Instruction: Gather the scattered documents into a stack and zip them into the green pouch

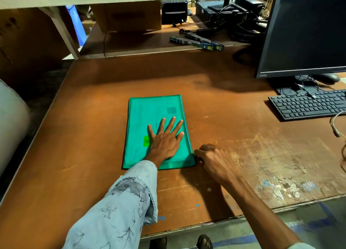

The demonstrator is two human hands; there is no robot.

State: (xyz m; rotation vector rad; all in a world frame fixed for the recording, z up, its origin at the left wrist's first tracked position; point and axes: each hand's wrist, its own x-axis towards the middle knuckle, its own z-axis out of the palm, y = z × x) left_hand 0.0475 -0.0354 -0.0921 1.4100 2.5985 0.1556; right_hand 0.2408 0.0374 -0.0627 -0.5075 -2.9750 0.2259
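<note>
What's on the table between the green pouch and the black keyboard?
Nothing. The head view shows only bare brown tabletop between the green pouch and the keyboard.

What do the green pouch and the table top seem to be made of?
Pouch: probably thin, half-transparent plastic with a smooth finish; grey print shows faintly through it. Table: seems to be plywood or coated board, brown with a slight sheen; at the near right the surface is scraped down to a paler layer.
</note>
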